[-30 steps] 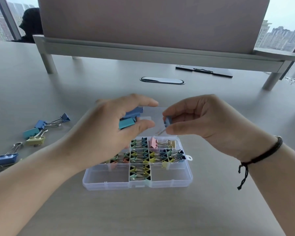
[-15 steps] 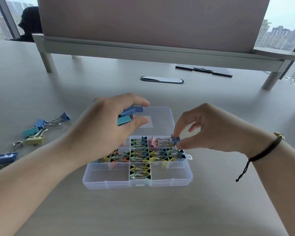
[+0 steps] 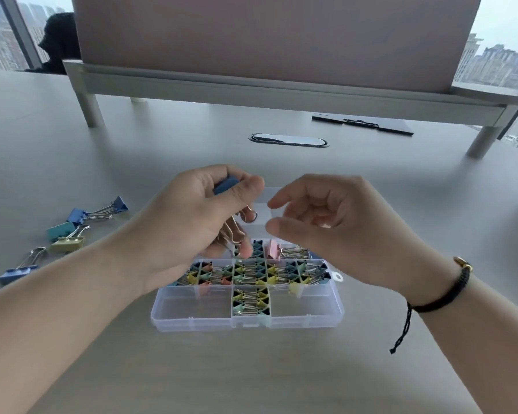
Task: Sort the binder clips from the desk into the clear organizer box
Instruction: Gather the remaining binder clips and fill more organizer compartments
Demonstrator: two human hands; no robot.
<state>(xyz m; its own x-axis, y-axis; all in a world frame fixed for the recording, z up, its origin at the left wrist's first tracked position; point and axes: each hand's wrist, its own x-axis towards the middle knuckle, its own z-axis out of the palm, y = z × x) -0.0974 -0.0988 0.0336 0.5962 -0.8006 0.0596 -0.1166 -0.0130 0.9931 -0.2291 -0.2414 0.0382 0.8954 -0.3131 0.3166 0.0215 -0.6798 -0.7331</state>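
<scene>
I can read no brand, label or writing anywhere; a pale blank rectangle on the box lid, between the two hands, shows no text I can make out.

My left hand [image 3: 192, 222], centre frame, is curled tight around a blue binder clip [image 3: 225, 185] held between thumb and forefinger, and wire handles [image 3: 237, 231] stick out below its fingers, so it grips more than one clip, though I cannot count them. My right hand [image 3: 335, 222], just right of it, hovers above the far end of the box with fingers loosely bent and thumb apart from them, holding nothing. A black cord bracelet [image 3: 449, 291] sits on that wrist.

The clear organizer box [image 3: 192, 312] lies open in the lower middle of the frame on the grey desk [image 3: 251, 369]. Its middle row is packed with small mixed-colour clips [image 3: 251, 271], one near compartment holds a few more, and a pink clip [image 3: 272, 248] lies in the far row. The near left and near right compartments show only bare plastic.

At the left edge, well apart from the box, loose clips [image 3: 69, 231] lie on the desk: blue, teal and yellow-green ones.

Upper frame: a raised shelf [image 3: 281, 88], an oval cable port [image 3: 288, 140] and a dark clipboard [image 3: 362, 124].
</scene>
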